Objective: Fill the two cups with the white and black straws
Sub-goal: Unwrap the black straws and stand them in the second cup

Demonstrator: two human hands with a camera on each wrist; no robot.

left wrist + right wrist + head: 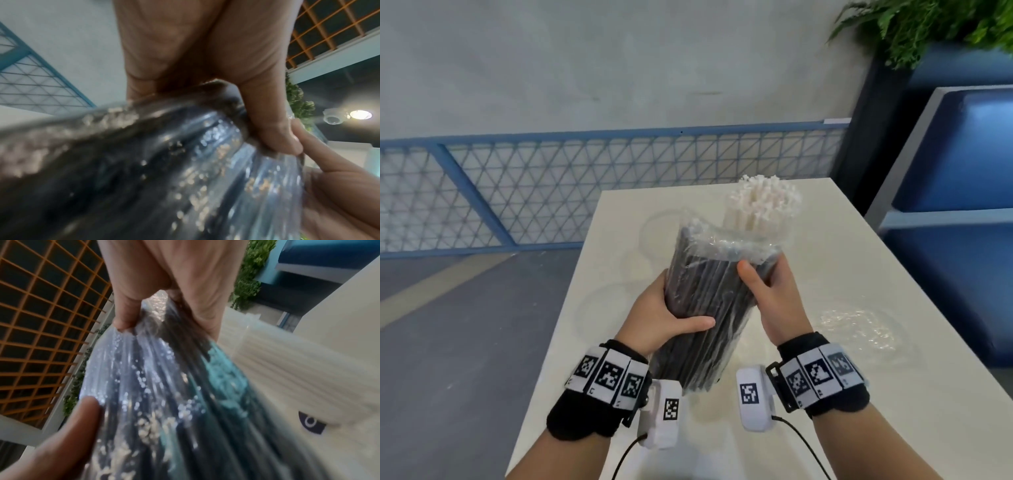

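Note:
Both hands hold a pack of black straws (712, 301) wrapped in clear plastic, tilted above the white table (835, 260). My left hand (671, 308) grips its lower left side, thumb across the front. My right hand (767, 287) pinches the plastic near the pack's upper end. In the left wrist view the left hand (205, 65) curls over the black straws (144, 162). In the right wrist view the right hand (174, 280) pinches the wrap over the black straws (164, 394). Behind the pack, white straws (760, 205) stand upright; the right wrist view shows these white straws (287, 361) inside a clear cup.
A crumpled clear plastic wrapper (859, 329) lies on the table at the right. Faint outlines of clear items show on the table's left half, too dim to identify. A blue bench (962, 154) stands right of the table, a blue mesh fence (551, 188) beyond it.

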